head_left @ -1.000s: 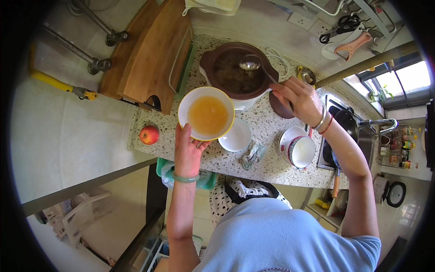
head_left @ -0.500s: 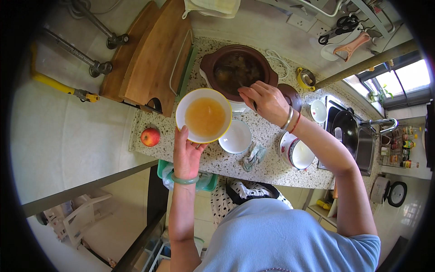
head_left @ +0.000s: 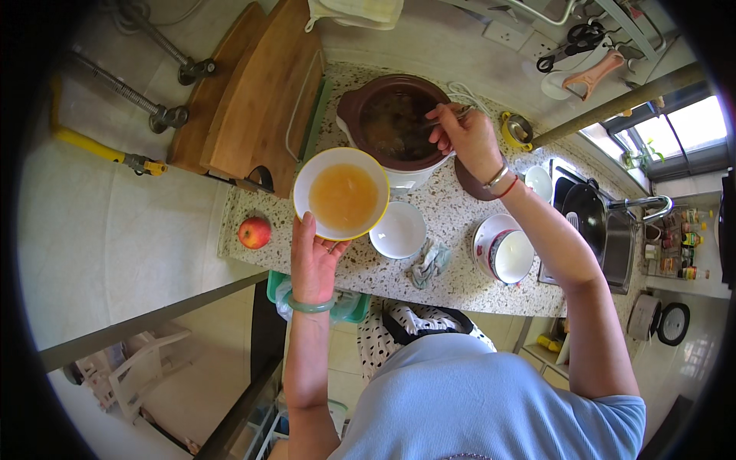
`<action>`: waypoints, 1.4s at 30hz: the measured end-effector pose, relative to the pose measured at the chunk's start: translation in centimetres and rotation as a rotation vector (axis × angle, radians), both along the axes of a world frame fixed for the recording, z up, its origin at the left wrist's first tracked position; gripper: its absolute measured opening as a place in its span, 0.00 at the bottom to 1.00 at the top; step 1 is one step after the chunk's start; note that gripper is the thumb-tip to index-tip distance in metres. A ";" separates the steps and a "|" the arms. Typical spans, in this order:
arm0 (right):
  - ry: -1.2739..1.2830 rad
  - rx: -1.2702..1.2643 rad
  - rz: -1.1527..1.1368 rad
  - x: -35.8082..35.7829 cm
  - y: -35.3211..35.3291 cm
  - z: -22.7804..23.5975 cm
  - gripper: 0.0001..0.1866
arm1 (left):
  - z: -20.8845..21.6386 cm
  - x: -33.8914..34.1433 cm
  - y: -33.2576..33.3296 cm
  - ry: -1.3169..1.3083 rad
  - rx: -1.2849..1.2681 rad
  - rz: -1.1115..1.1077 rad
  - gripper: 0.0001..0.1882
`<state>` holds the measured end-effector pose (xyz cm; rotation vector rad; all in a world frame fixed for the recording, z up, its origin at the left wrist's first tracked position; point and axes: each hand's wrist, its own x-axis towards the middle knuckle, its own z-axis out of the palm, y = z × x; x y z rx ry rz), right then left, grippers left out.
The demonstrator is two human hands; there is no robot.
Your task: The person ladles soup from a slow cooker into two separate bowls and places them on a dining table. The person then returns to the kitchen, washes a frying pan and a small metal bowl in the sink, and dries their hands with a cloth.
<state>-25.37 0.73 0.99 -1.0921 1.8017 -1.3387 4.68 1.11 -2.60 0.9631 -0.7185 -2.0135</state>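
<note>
My left hand point(head_left: 313, 264) grips a white bowl with a yellow rim point(head_left: 303, 180) from below, thumb against its near side. Cloudy orange-yellow soup fills much of the bowl, held over the counter just in front of a brown slow-cooker pot point(head_left: 353, 107). Over the pot's right rim, my right hand point(head_left: 469, 138) is closed around a thin-handled metal utensil point(head_left: 462, 113). Its lower end is hidden in the dark broth point(head_left: 391, 126), where lumps show. Below the held bowl's right edge, an empty white bowl point(head_left: 399, 231) stands on the counter.
A crumpled cloth point(head_left: 431, 264) and stacked white bowls point(head_left: 512, 257) lie to the right. The brown lid point(head_left: 471, 182) rests beside the pot. An apple point(head_left: 254, 232) sits left, near wooden boards point(head_left: 264, 92). The sink point(head_left: 617, 261) holds a black wok point(head_left: 586, 215).
My right hand has moved right and slightly up with the utensil, from the pot's front rim to its right side. The held bowl has shifted slightly left.
</note>
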 end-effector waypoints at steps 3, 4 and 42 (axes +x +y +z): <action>-0.117 -0.018 -0.021 -1.1 0.5 0.3 0.17 | 0.1 -0.1 0.0 -0.007 -0.003 -0.005 0.31; -0.145 -0.029 -0.024 -1.3 0.6 0.4 0.17 | 0.1 -0.2 0.0 -0.009 -0.004 -0.011 0.30; 0.343 -0.145 0.132 0.6 1.4 -0.2 0.12 | -0.1 -0.9 -0.1 -0.017 0.019 -0.046 0.26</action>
